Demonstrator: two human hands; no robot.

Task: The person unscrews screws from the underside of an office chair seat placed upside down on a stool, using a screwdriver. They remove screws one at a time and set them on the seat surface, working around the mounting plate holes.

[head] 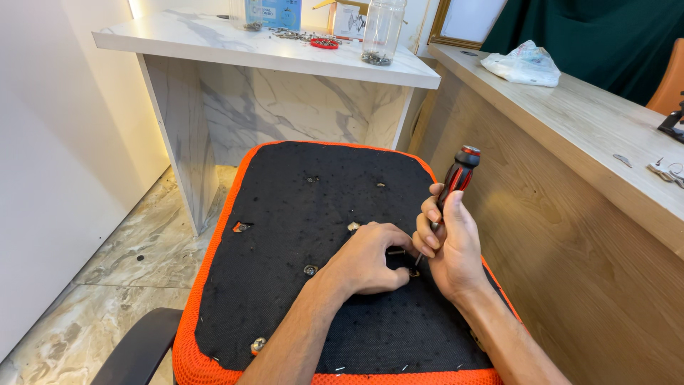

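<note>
An upturned chair seat, black underside with orange edging, lies in front of me with several metal screw points in it. My right hand grips a red and black screwdriver, its tip down on the seat near the right side. My left hand rests on the black fabric right beside the tip, fingers curled around the spot; what is under them is hidden.
A white marble-look desk stands beyond the seat with a clear jar, a small red dish and loose hardware. A wooden counter runs along the right, holding a white plastic bag. A black armrest is lower left.
</note>
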